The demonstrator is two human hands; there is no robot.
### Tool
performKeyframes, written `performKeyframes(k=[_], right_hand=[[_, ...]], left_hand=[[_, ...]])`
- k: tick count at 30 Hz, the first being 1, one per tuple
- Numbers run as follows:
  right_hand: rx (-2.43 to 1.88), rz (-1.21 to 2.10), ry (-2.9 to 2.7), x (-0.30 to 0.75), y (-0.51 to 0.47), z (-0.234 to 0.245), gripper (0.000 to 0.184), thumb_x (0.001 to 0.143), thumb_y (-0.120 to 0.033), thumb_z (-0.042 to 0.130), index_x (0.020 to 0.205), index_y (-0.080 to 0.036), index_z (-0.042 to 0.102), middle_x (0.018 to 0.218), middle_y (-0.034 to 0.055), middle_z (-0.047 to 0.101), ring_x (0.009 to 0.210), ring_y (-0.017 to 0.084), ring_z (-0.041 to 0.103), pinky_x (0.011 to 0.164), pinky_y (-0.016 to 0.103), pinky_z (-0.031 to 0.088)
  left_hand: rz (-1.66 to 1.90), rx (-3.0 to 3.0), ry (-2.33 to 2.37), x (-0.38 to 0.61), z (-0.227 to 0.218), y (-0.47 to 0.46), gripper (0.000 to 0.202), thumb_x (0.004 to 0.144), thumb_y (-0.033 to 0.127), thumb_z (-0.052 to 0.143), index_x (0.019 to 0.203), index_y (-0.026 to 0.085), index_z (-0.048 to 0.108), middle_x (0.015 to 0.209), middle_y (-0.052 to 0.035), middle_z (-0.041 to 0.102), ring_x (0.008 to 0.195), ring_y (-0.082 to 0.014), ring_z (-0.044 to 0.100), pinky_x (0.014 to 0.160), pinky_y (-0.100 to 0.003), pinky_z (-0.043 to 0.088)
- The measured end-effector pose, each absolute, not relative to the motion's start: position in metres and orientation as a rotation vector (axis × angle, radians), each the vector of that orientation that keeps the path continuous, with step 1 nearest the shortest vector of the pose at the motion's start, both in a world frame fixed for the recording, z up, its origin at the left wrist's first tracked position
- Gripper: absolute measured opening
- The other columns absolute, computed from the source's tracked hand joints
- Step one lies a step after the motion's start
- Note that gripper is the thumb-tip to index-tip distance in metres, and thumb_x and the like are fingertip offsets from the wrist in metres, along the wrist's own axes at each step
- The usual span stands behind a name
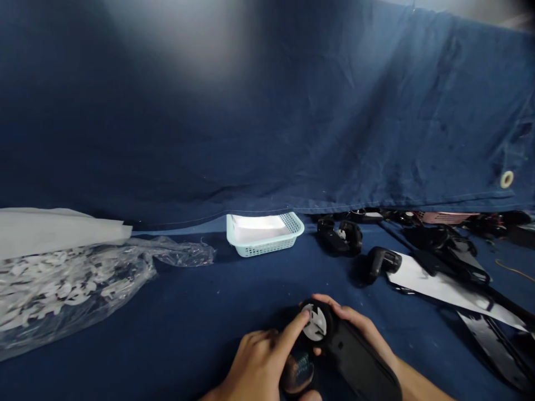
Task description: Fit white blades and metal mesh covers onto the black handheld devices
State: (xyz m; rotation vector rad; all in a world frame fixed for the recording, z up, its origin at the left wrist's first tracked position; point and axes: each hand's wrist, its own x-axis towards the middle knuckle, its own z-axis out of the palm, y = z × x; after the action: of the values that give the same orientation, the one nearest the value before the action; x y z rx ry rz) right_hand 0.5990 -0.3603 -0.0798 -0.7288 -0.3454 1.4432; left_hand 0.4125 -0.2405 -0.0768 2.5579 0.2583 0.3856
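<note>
Near the bottom middle, a black plastic part (pixel 355 351) with a long flat body and a rounded end is held up off the blue cloth. A white slotted disc (pixel 316 324) sits in its round end. My right hand (pixel 371 337) wraps around the far side of the part, fingertips at its round end. My left hand (pixel 257 362) presses its extended index fingertip on the disc. Its other fingers curl, and its thumb tip shows below a dark, glossy rounded piece (pixel 298 372) beside the part. Whether that piece joins the held part is hidden.
A light-green basket (pixel 267 245) with white lining stands ahead. At left lies a clear plastic bag (pixel 104 284) of small white pieces. Similar black parts (pixel 340 236) and long black and white pieces (pixel 451 284) lie at right. A blue cloth curtain (pixel 251 122) hangs behind.
</note>
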Motion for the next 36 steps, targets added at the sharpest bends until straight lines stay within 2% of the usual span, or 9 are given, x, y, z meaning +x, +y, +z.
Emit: performKeyframes(k=[6, 12, 17, 19, 24, 27, 30, 33, 36], right_hand=[[-0.782, 1.392, -0.355, 0.597, -0.359, -0.081, 0.024, 0.087, -0.03, 0.06, 0.108, -0.022, 0.068, 0.107, 0.0049, 0.072, 0.094, 0.023, 0.068, 0.082, 0.035, 0.053], [-0.771, 1.41, -0.321, 0.597, -0.359, -0.08, 0.025, 0.086, -0.03, 0.061, 0.109, -0.023, 0.068, 0.105, 0.0051, 0.072, 0.091, 0.021, 0.068, 0.083, 0.035, 0.052], [-0.768, 1.397, -0.32, 0.599, -0.36, -0.081, 0.027, 0.085, -0.031, 0.061, 0.11, -0.022, 0.068, 0.106, 0.0052, 0.072, 0.096, 0.023, 0.067, 0.085, 0.039, 0.052], [-0.771, 1.394, -0.318, 0.598, -0.36, -0.081, 0.028, 0.085, -0.032, 0.062, 0.11, -0.023, 0.067, 0.107, 0.0049, 0.072, 0.098, 0.024, 0.067, 0.085, 0.039, 0.052], [-0.775, 1.383, -0.369, 0.595, -0.359, -0.081, 0.028, 0.084, -0.034, 0.065, 0.109, -0.024, 0.067, 0.108, 0.005, 0.072, 0.096, 0.024, 0.067, 0.084, 0.038, 0.051], [-0.829, 1.387, -0.465, 0.597, -0.355, -0.086, 0.03, 0.081, -0.037, 0.069, 0.108, -0.023, 0.068, 0.103, 0.0061, 0.073, 0.088, 0.024, 0.069, 0.08, 0.039, 0.052], [-0.869, 1.356, -0.517, 0.6, -0.352, -0.092, 0.035, 0.075, -0.039, 0.076, 0.104, -0.021, 0.07, 0.098, 0.0073, 0.074, 0.085, 0.024, 0.069, 0.083, 0.039, 0.05], [-0.93, 1.22, -0.551, 0.597, -0.354, -0.087, 0.036, 0.074, -0.041, 0.076, 0.103, -0.021, 0.071, 0.108, 0.0091, 0.072, 0.099, 0.026, 0.066, 0.094, 0.039, 0.045], [-1.099, 0.908, -0.662, 0.588, -0.365, -0.071, 0.036, 0.074, -0.043, 0.075, 0.104, -0.024, 0.07, 0.123, 0.0094, 0.066, 0.117, 0.031, 0.056, 0.103, 0.042, 0.039]], left_hand=[[0.394, 2.531, 0.246, 0.412, -0.077, -0.244, 0.089, 0.071, 0.049, 0.065, 0.148, 0.02, 0.031, 0.083, -0.0062, 0.072, 0.075, -0.0295, 0.068, 0.078, -0.052, 0.055], [0.452, 2.525, 0.293, 0.411, -0.071, -0.249, 0.082, 0.07, 0.048, 0.063, 0.141, 0.015, 0.043, 0.079, -0.0072, 0.072, 0.074, -0.0301, 0.068, 0.079, -0.054, 0.054], [0.559, 2.555, 0.245, 0.411, -0.077, -0.25, 0.077, 0.073, 0.051, 0.059, 0.141, 0.018, 0.042, 0.08, -0.0056, 0.071, 0.074, -0.0273, 0.068, 0.082, -0.052, 0.054], [0.649, 2.567, 0.204, 0.408, -0.084, -0.249, 0.078, 0.076, 0.055, 0.054, 0.143, 0.02, 0.038, 0.086, -0.0062, 0.071, 0.076, -0.0269, 0.068, 0.085, -0.052, 0.054], [0.931, 2.53, 0.26, 0.397, -0.086, -0.249, 0.06, 0.093, 0.054, 0.033, 0.147, 0.031, 0.024, 0.129, -0.0094, 0.057, 0.111, -0.0297, 0.06, 0.094, -0.048, 0.049], [0.972, 2.477, 0.288, 0.398, -0.077, -0.249, 0.053, 0.097, 0.046, 0.032, 0.147, 0.032, 0.022, 0.131, -0.0082, 0.053, 0.114, -0.026, 0.057, 0.092, -0.041, 0.05], [0.985, 2.5, 0.25, 0.403, -0.072, -0.248, 0.057, 0.093, 0.039, 0.044, 0.145, 0.029, 0.023, 0.131, -0.0092, 0.051, 0.117, -0.0269, 0.053, 0.096, -0.042, 0.048], [0.955, 2.488, 0.264, 0.406, -0.074, -0.25, 0.062, 0.09, 0.034, 0.051, 0.144, 0.029, 0.021, 0.132, -0.0096, 0.051, 0.12, -0.0276, 0.052, 0.1, -0.045, 0.046], [0.866, 2.409, 0.392, 0.407, -0.079, -0.254, 0.06, 0.093, 0.034, 0.047, 0.145, 0.031, 0.018, 0.137, -0.0093, 0.05, 0.121, -0.028, 0.052, 0.101, -0.048, 0.046]])
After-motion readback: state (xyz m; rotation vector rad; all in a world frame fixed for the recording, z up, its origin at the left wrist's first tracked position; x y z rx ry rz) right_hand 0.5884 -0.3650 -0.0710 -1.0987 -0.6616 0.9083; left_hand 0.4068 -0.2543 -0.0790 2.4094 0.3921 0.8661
